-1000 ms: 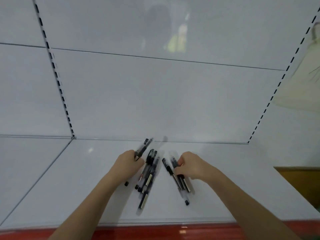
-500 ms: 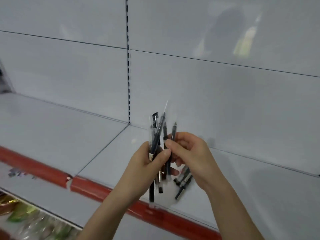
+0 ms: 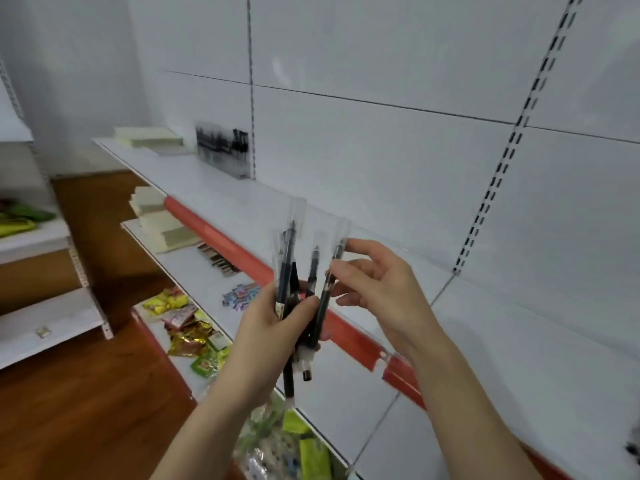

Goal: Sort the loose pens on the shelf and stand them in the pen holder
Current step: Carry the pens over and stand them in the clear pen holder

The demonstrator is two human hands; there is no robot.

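My left hand (image 3: 266,330) grips a bundle of several black pens (image 3: 286,268) in clear sleeves, held upright in front of the white shelf (image 3: 485,341). My right hand (image 3: 381,289) pinches one pen (image 3: 327,289) at the bundle's right side between thumb and forefinger, near its top. Far back left on the same shelf stands a dark, blurred, box-like holder (image 3: 223,150) against the back wall. I cannot make out what is in it.
Pale notepad stacks lie at the shelf's far end (image 3: 149,136) and on the shelf below (image 3: 162,223). A red strip (image 3: 221,237) edges the shelf. Snack packets (image 3: 187,323) and small items fill the lower shelves. Wooden floor lies to the left.
Both hands gathered the pens off the shelf and lifted them. The view has swung left along the shelf, bringing the dark holder into sight. My right hand now pinches a single pen.
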